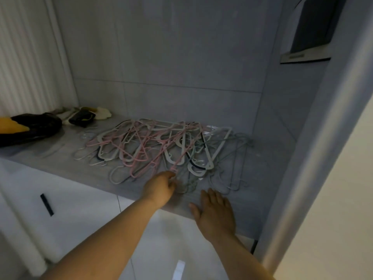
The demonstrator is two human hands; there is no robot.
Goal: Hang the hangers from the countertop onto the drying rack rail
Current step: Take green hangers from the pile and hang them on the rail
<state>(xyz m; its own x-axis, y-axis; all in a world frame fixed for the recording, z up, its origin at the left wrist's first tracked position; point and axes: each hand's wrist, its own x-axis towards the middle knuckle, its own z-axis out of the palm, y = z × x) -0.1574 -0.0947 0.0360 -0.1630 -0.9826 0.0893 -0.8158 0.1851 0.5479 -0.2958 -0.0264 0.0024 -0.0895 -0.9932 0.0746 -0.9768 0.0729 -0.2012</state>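
A: Where do the hangers lie?

B: All on the grey bench (pixel 60 158); the hangers (pixel 141 146) are one tangled heap, pink, white and grey-green, spread across the middle of the frame; no drying rack rail is in view, so none looks hung yet.

A: And the one to take?

B: A pink hanger (pixel 188 150) on top of the heap; its long axis runs on a slant, from the centre right of the heap down to the near edge of the bench, and its near tip ends right at the left hand (pixel 160 187).

A: Which hand is nearer?

B: The left, plainly; the right hand (pixel 216 213) lies at the lower centre right, flat at the bench edge, just short of the thin grey-green hangers and apart from the pink one.

A: The fingers?

B: The left fingers (pixel 172 183) are curled in on that near tip, pinching it as far as the blur lets me tell; the right fingers are straight and holding nothing.

A: So the coming move?

B: I judge a lift up and toward the person, along that slant; crossing hangers could snag and come up with it.
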